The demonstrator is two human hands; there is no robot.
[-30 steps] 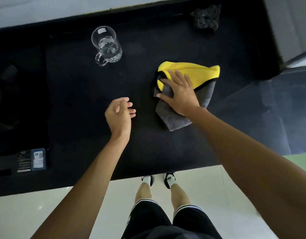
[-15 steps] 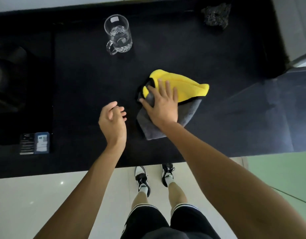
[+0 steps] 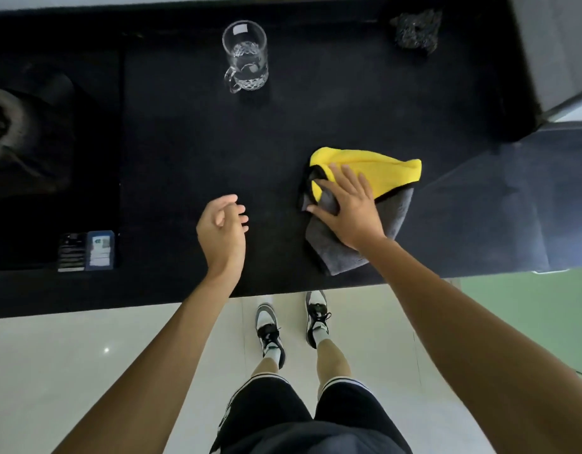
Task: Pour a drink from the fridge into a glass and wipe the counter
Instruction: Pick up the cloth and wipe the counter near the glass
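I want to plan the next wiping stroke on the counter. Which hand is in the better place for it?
The right hand. It lies with straight fingers on the yellow and grey cloth, which rests on the black counter. The left hand is apart from the cloth, loosely curled, and holds nothing.

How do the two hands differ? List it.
The right hand lies flat with fingers spread, pressing the yellow-and-grey cloth; the left hand is loosely curled and holds nothing. The right hand rests on the cloth; the left hand is over bare counter, apart from it. Both are bare.
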